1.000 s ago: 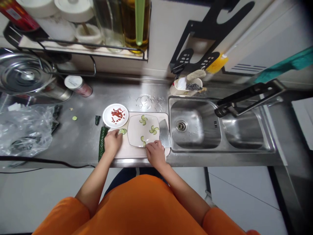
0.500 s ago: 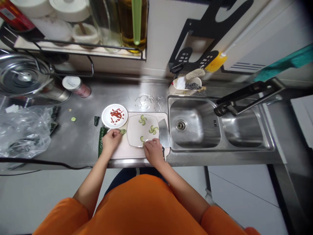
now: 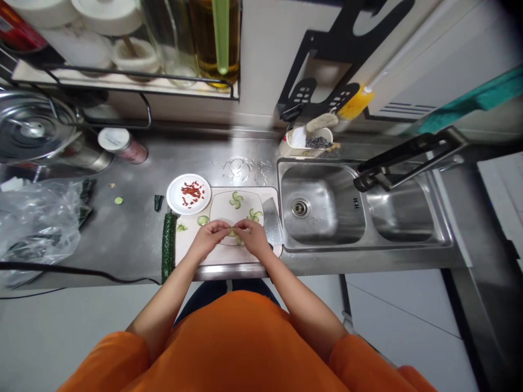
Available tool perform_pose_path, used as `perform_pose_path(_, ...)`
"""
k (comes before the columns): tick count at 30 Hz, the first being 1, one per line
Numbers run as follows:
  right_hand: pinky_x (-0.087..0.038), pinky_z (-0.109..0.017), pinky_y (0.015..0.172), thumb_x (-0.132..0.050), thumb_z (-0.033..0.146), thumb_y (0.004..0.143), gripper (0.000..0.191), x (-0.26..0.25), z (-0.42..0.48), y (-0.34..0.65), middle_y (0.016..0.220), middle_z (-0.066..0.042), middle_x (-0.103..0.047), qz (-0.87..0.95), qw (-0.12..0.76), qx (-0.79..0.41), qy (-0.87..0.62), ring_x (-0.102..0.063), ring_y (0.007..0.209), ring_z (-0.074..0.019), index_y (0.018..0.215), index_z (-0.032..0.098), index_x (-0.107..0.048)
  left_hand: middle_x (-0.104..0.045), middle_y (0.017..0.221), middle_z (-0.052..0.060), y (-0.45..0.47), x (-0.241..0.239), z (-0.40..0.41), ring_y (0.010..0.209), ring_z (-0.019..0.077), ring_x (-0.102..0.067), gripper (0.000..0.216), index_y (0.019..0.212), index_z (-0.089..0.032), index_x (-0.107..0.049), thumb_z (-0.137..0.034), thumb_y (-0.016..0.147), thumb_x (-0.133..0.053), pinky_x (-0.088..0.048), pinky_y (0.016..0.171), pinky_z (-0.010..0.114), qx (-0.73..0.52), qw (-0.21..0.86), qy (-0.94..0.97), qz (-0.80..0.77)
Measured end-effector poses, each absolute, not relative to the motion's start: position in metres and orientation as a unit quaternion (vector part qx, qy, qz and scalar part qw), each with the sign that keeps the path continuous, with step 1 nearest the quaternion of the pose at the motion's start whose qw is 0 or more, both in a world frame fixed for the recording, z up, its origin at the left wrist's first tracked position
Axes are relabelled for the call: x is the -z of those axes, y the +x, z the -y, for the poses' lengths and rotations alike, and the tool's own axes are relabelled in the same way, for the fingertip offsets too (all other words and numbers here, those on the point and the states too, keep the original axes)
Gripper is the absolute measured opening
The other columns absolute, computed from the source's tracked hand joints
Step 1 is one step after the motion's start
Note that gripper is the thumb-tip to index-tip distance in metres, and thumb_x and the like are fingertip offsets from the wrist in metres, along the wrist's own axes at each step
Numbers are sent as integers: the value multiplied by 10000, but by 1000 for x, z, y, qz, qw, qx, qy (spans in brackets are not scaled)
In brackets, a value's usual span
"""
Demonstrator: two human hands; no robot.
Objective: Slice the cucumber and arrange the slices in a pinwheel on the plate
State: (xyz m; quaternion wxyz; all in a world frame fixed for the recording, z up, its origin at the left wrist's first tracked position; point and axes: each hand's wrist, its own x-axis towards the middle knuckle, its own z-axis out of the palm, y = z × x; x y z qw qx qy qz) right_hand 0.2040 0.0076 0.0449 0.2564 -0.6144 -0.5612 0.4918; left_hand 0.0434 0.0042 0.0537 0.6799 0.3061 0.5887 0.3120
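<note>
My left hand (image 3: 211, 238) and my right hand (image 3: 252, 237) meet over the front of a square white plate (image 3: 220, 209). Both are pinched closed on a thin cucumber slice (image 3: 232, 232) held between the fingertips. Pinwheels of cucumber slices (image 3: 236, 200) lie on the plate, one at the back and one at the right (image 3: 254, 215); more slices at the front are partly hidden by my hands. The plate rests on a white cutting board (image 3: 190, 251). More cucumber slices (image 3: 202, 220) sit on the board left of the plate. To the right lies a cleaver (image 3: 271, 220), its handle mostly covered.
A cucumber (image 3: 168, 247) lies along the board's left edge. Behind it are a cucumber end (image 3: 158, 203) and a round white plate (image 3: 173, 197) with red pieces. A double sink (image 3: 327, 228) is at right; a plastic bag (image 3: 41, 218) and a jar (image 3: 122, 146) are at left.
My left hand has moved right from the slices on the board to over the plate. My right hand has shifted slightly left and now shares a cucumber slice with the left.
</note>
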Motion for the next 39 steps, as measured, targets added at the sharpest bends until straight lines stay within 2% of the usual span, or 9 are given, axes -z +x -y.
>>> perform_pose_path(3, -422, -272, 751, -588, 306, 771, 142, -48, -7, 211, 756, 0, -660, 548, 273, -518, -598, -572, 755, -141, 754, 196, -676, -639, 684, 22, 45, -50, -2, 524, 71, -514, 412, 837, -140, -609, -509, 676, -693, -299, 451, 173, -279, 713, 223, -604)
perform_pose_path(6, -420, -268, 743, -597, 312, 759, 150, -51, -7, 216, 748, -1, -652, 545, 281, -540, -577, -570, 756, -139, 765, 187, -681, -669, 726, 68, 47, -47, 1, 521, 83, -539, 412, 882, -128, -616, -513, 738, -649, -308, 432, 173, -222, 753, 158, -599)
perform_pose_path(13, -409, -266, 755, -605, 264, 751, 122, -57, -15, 224, 751, -4, -668, 572, 267, -550, -547, -579, 772, -140, 764, 184, -697, -648, 740, 33, 49, -44, -1, 568, 53, -529, 238, 901, -133, -647, -260, 710, -712, -352, 470, 142, -265, 807, 93, -519)
perform_pose_path(16, -407, -257, 745, -597, 252, 757, 125, -55, -20, 227, 751, -4, -676, 585, 251, -544, -546, -578, 756, -136, 762, 181, -700, -622, 695, 3, 47, -44, -3, 554, 47, -517, 322, 920, -142, -648, -205, 626, -762, -371, 496, 151, -281, 777, 96, -556)
perform_pose_path(19, -403, -243, 705, -604, 238, 748, 106, -47, -23, 228, 742, 0, -670, 599, 214, -521, -570, -564, 713, -128, 755, 177, -690, -601, 624, -14, 48, -43, -2, 540, 63, -520, 350, 888, -136, -647, -247, 583, -778, -361, 494, 171, -294, 723, 158, -605)
perform_pose_path(23, -367, -227, 647, -588, 193, 745, 85, -37, -27, 226, 729, 4, -660, 652, 113, -452, -598, -548, 690, -128, 762, 183, -671, -615, 600, -19, 54, -40, 5, 555, 96, -543, 269, 824, -147, -657, -313, 623, -724, -400, 556, 212, -263, 619, 311, -672)
perform_pose_path(27, -331, -246, 661, -532, 177, 786, 151, -37, -29, 221, 796, -26, -671, 732, 4, -372, -570, -547, 799, -171, 818, 204, -678, -652, 652, -20, 60, -33, 14, 625, 127, -579, 168, 788, -188, -676, -311, 676, -651, -425, 641, 241, -194, 504, 432, -722)
perform_pose_path(30, -319, -256, 679, -495, 185, 824, 192, -37, -29, 218, 859, -51, -672, 752, -48, -346, -559, -536, 858, -191, 879, 200, -679, -668, 682, -21, 61, -28, 18, 668, 140, -600, 145, 790, -205, -677, -302, 705, -610, -428, 677, 247, -169, 469, 478, -723)
perform_pose_path(39, -310, -261, 672, -475, 170, 859, 188, -32, -27, 218, 835, -51, -651, 773, -40, -324, -543, -526, 802, -179, 871, 188, -662, -685, 722, -4, 63, -28, 19, 705, 162, -616, 123, 798, -223, -671, -280, 729, -586, -429, 691, 258, -160, 458, 506, -713)
